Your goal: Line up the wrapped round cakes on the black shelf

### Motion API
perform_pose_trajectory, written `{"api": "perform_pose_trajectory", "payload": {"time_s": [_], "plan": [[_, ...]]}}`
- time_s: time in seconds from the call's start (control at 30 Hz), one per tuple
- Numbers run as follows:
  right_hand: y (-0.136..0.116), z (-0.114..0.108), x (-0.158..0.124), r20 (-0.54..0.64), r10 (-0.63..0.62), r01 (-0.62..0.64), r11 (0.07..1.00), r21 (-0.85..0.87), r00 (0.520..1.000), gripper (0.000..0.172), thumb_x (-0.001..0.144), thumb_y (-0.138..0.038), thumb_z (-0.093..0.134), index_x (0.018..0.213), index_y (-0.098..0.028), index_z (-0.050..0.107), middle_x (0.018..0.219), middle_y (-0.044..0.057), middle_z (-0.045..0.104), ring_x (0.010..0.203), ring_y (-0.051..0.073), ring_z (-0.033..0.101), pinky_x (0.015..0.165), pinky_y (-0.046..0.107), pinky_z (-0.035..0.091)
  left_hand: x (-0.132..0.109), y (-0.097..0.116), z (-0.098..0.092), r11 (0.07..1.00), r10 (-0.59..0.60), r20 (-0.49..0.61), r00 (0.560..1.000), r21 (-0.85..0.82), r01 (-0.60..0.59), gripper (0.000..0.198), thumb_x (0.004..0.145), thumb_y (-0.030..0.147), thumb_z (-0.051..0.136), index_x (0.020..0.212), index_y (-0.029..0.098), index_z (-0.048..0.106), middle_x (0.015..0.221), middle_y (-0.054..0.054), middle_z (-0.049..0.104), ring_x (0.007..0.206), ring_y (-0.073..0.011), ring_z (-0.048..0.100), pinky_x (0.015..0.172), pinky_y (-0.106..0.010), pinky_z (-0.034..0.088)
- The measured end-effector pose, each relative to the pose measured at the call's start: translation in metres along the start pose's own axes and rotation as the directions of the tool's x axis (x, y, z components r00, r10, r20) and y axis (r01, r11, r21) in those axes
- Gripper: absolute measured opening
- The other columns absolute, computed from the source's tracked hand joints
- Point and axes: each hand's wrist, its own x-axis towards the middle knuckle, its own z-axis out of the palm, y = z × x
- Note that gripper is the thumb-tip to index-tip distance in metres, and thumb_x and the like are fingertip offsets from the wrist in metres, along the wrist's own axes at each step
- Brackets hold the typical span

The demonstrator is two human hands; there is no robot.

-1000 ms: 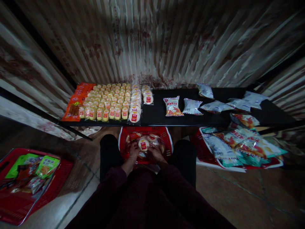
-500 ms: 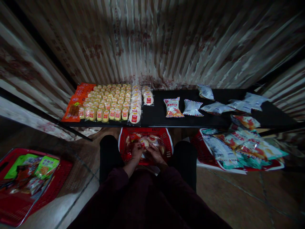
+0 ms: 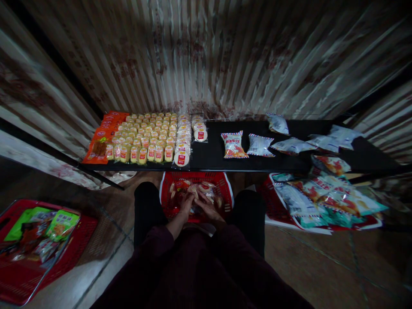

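Note:
Over the red basket [image 3: 229,193] between my knees, my left hand [image 3: 186,204] and my right hand [image 3: 206,207] come together, fingertips nearly touching. Between them is a pale, round wrapped cracker [image 3: 194,189], mostly covered by the fingers. More round crackers in clear wrappers [image 3: 207,187] lie in the basket beyond the hands. Above on the black shelf [image 3: 210,156], matching crackers [image 3: 181,159] with red labels form an overlapping column, and a shorter column [image 3: 200,134] begins beside it at the back.
Left on the shelf are rows of small yellow wrapped cakes [image 3: 151,153] and orange packets [image 3: 100,148]. Puffy snack bags [image 3: 234,145] lie toward the right. A red basket of mixed snacks [image 3: 86,225] stands at left. Another basket [image 3: 270,198], heaped with bags, stands at right.
The cracker between my hands has turned, so its red label no longer shows. My fingers have drawn closer over it. The goods on the shelf have not moved.

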Motion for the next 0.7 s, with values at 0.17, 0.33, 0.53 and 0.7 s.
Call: {"api": "perform_pose_trajectory", "payload": {"time_s": [0.17,0.33,0.53,0.7], "plan": [[-0.004,0.004,-0.003,0.033,0.008,-0.006,0.999,-0.047,0.999,0.055,0.053,-0.046,0.083,0.103,-0.027,0.070,0.116,0.003,0.067,0.113,0.026,0.058,0.101,0.045,0.042,-0.004,0.003,0.002,0.998,-0.046,-0.011,0.999,-0.036,0.045,0.033,0.072,0.031,0.069,0.104,0.022,0.065,0.108,-0.007,0.068,0.094,-0.0213,0.063,0.074,-0.028,0.051],[-0.003,0.001,-0.001,0.020,-0.066,0.067,0.992,-0.103,0.998,0.045,0.057,-0.051,0.080,0.094,-0.027,0.073,0.118,0.004,0.066,0.121,0.027,0.053,0.106,0.045,0.037,0.000,0.003,-0.003,0.989,-0.104,-0.043,0.994,-0.109,0.099,0.024,0.077,0.022,0.061,0.100,0.018,0.064,0.102,-0.008,0.069,0.086,-0.0177,0.065,0.068,-0.025,0.052],[0.012,-0.010,0.011,-0.109,-0.066,0.069,0.997,0.023,0.992,0.052,0.056,-0.052,0.078,0.100,-0.027,0.069,0.110,0.004,0.070,0.105,0.024,0.062,0.097,0.043,0.046,0.003,0.002,-0.009,0.962,-0.208,-0.060,0.976,-0.193,0.193,0.019,0.079,0.022,0.058,0.095,0.013,0.063,0.087,-0.009,0.071,0.081,-0.0199,0.067,0.070,-0.031,0.055],[0.020,-0.013,0.016,-0.162,-0.011,0.019,0.999,0.047,0.987,0.056,0.046,-0.048,0.082,0.094,-0.023,0.069,0.099,0.004,0.073,0.093,0.023,0.066,0.095,0.044,0.047,0.003,0.003,-0.010,0.935,-0.251,-0.030,0.968,-0.265,0.234,0.022,0.081,0.021,0.056,0.099,0.010,0.062,0.087,-0.011,0.071,0.081,-0.0204,0.068,0.071,-0.030,0.056]]}}
